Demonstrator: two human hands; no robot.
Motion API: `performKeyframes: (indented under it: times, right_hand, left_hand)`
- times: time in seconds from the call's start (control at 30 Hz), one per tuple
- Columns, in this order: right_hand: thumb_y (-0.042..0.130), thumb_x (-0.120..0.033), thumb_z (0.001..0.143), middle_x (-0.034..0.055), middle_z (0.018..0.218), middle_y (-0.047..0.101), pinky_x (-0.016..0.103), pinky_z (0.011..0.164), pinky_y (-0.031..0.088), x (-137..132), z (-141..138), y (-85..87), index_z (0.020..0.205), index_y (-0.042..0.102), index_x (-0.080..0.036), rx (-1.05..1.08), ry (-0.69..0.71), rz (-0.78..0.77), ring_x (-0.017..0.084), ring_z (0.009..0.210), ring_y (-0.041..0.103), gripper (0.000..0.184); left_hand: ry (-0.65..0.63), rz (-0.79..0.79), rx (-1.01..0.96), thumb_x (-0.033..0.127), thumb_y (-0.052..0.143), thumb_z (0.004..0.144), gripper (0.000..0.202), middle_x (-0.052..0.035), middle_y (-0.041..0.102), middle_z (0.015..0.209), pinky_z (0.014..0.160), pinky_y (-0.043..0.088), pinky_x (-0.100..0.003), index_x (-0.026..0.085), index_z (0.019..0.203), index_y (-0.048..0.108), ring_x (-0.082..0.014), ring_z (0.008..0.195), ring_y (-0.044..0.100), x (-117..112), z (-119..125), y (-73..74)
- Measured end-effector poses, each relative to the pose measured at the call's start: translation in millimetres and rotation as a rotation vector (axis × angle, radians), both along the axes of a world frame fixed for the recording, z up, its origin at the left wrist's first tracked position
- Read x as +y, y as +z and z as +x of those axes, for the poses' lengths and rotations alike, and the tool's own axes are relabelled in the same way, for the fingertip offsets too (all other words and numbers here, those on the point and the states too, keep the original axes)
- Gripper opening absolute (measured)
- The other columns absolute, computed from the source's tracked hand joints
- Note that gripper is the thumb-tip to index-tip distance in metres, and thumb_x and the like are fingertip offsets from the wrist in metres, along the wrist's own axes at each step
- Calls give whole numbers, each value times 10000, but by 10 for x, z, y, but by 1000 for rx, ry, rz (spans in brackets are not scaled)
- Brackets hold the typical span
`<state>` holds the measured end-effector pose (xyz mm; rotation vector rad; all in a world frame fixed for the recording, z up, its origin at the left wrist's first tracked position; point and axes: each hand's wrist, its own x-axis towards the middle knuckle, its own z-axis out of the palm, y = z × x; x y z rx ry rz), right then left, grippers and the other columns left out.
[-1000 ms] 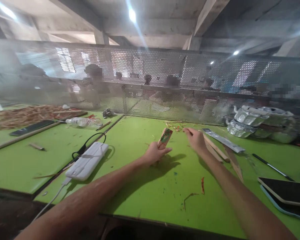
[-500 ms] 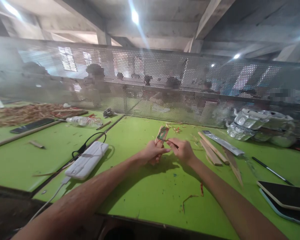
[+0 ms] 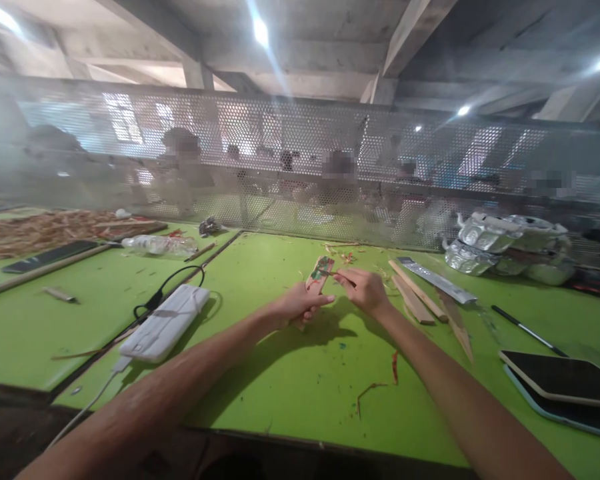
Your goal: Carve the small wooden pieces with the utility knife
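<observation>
My left hand (image 3: 300, 305) is closed around the lower end of a small wooden piece (image 3: 316, 283), its thumb stretched out to the right. The upper face of the wood bears green and red patches of colour. In my right hand (image 3: 364, 291) a thin dark stick-like tool (image 3: 329, 273) is pinched, its tip lying over the green area; whether it is a brush or a blade I cannot make out. Both hands are above the green table (image 3: 280, 393). To the right lie wooden strips (image 3: 416, 301) and a metal ruler (image 3: 437, 279).
A white power bank (image 3: 166, 323) with cables lies left. Further left are a plastic bottle (image 3: 160, 245) and a heap of wood shavings (image 3: 45, 230). Foil-like silver containers (image 3: 505, 243), a pen (image 3: 527, 330) and a phone (image 3: 563, 377) stand right. A perforated screen (image 3: 305, 167) crosses the back.
The tool's tip has moved from the wood's right edge onto its green patch. The whole view has shifted slightly, so things appear farther left.
</observation>
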<state>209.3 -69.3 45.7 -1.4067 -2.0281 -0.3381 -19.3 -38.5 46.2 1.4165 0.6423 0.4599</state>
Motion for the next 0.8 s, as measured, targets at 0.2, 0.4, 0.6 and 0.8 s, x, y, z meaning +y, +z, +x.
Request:
performKeyframes:
  times: [0.2, 0.4, 0.6, 0.8]
  right_hand:
    - [590, -347, 1076, 108, 925, 849, 284, 549, 386, 91, 164, 13, 1085, 888, -195, 34, -99, -13, 185, 630, 662, 334]
    - [621, -426, 989, 158, 776, 807, 331, 631, 414, 119, 769, 86, 874, 877, -140, 357, -447, 7, 255, 683, 669, 400]
    - [536, -601, 963, 95, 732, 744, 324, 622, 418, 109, 470, 109, 946, 841, -149, 505, -136, -59, 239, 663, 625, 545]
    - [558, -555, 986, 89, 787, 755, 340, 666, 453, -26, 69, 141, 964, 820, -190, 486, -8, -46, 239, 686, 630, 450]
  left_hand:
    - [-42, 13, 85, 437, 857, 885, 431, 97, 491, 513, 401, 355, -194, 223, 726, 519, -47, 415, 410, -46, -34, 78]
    - [-54, 169, 101, 511, 903, 799, 504, 78, 539, 495, 414, 411, -217, 218, 685, 509, -68, 409, 464, -143, 124, -43]
    - [52, 224, 46, 549, 894, 800, 506, 48, 583, 503, 420, 440, -216, 213, 711, 527, -81, 400, 510, 82, 55, -212]
    - [176, 270, -24, 474, 857, 854, 441, 51, 575, 516, 411, 447, -227, 219, 719, 525, -100, 394, 530, 150, 108, -297]
